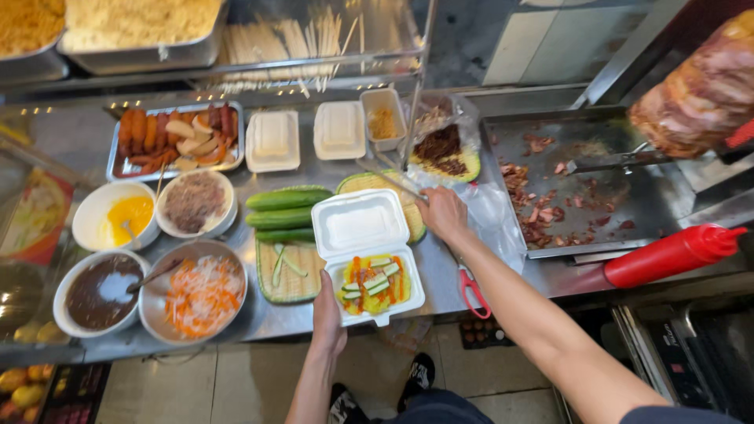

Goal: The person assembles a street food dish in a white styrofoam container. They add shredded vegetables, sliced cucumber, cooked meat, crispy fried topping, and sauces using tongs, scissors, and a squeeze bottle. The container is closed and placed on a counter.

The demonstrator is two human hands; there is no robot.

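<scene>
An open white foam box [369, 259] lies on the steel counter [448, 275], its lower half filled with bread, cucumber slices and orange sauce. My left hand [327, 314] rests against the box's left edge, holding it. My right hand [441, 213] is closed on long metal tongs [389, 179] that reach up and left over a green woven tray. Whole cucumbers [281, 212] lie just left of the box lid. Cucumber strips rest on a woven tray [289, 275].
Bowls of yellow sauce [118, 216], minced filling [195, 202], dark sauce [98, 292] and shredded carrot pickle [200, 297] stand left. A sausage tray [174, 140] and closed foam boxes [273, 141] sit behind. A griddle [605, 188] with meat bits, a red squeeze bottle [667, 255] and red-handled scissors [471, 286] are at right.
</scene>
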